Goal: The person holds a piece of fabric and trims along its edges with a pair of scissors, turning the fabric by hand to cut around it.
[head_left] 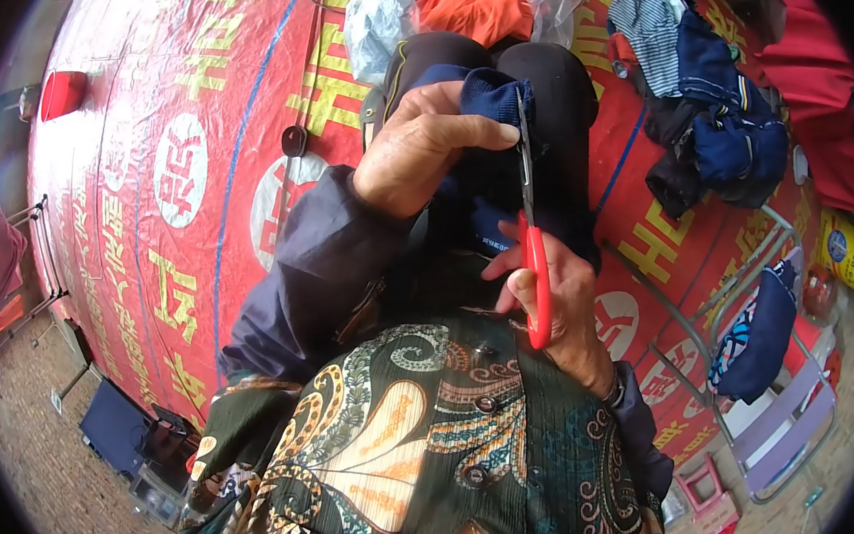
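Observation:
My left hand (416,151) pinches a dark blue ribbed cloth (491,96) between thumb and fingers, above my knees. My right hand (564,308) is closed around the red handles of a pair of scissors (535,281). The scissor blades point away from me, and their tips lie against the cloth edge just beside my left thumb. Whether the blades are parted is too small to tell. Part of the cloth hangs over my dark trousers, where its outline is hard to make out.
Red printed sheeting (195,279) spreads on both sides. An orange cloth (478,5) in clear plastic lies beyond my knees. Dark clothes (728,140) are piled at the right, above a metal-framed chair (785,436). A red container (63,95) sits far left.

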`<state>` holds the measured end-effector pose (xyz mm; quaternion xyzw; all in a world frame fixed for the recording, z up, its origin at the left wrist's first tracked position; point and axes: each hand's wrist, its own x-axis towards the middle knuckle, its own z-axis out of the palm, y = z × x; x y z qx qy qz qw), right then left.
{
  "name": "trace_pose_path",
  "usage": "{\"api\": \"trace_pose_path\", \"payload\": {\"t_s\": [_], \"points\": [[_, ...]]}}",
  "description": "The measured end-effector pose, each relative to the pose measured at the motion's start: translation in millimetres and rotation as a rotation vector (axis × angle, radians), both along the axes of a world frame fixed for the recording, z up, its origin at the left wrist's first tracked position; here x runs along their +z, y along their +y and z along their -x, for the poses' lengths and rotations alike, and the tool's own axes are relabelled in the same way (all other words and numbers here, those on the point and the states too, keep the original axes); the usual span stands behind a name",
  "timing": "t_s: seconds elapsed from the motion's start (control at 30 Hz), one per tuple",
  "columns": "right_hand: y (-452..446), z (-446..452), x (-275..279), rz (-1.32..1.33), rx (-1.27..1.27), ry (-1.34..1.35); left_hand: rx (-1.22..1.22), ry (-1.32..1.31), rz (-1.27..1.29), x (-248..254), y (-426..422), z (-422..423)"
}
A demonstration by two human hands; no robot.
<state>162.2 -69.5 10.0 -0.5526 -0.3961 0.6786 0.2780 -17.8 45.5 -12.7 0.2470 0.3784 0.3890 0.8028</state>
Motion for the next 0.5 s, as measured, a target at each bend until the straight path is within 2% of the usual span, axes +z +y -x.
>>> {"api": "trace_pose_path", "payload": {"t_s": [0.07,0.2,0.3,0.37,0.5], "points": [[-2,-1,-4,-0.261,0.073,-0.089,-0.001,-0.01,0.005,1,1,1],[-2,-5,-3,-0.235,0.049,-0.092,-0.008,-0.024,0.024,5,1,3],[-6,-11,-5,-0.339,0.096,-0.086,-0.024,-0.025,0.011,7,1,3],[-5,-10,3,0.004,-0.075,0.089,-0.028,-0.039,0.015,7,1,3],[-13,2,-2,0.054,-0.237,0.2,-0.043,-0.054,0.03,-1,0,2]]}}
